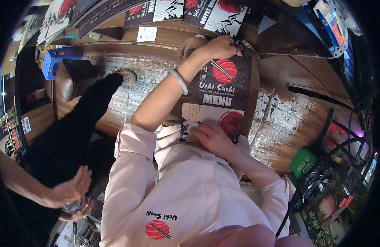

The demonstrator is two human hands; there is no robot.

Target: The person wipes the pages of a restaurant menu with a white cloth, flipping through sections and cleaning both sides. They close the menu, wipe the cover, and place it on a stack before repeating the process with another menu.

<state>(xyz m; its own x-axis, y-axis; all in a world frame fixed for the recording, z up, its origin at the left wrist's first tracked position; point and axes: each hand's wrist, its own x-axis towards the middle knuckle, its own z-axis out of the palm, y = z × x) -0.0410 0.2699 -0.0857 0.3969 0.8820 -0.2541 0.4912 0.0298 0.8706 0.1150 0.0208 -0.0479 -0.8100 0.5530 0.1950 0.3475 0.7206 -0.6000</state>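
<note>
A dark menu (pixel 219 95) with a red sushi-roll picture and writing on its cover lies over my lap. My left hand (pixel 224 48) grips its far edge, the fingers curled near the top corner; a pale bangle circles that forearm. Low on the cover, over a white printed panel, my right hand (pixel 213 136) presses a white cloth or tissue (pixel 193 131) against the surface. The hand partly hides the cloth and looks slightly blurred.
More menus (pixel 168 12) lie beyond my hands. On the left stand a blue plastic stool (pixel 51 63) and another person's hands (pixel 72 188) near something transparent. To the right are black cables (pixel 347 142), a green box (pixel 302 162) and a black plastic bag (pixel 316 179).
</note>
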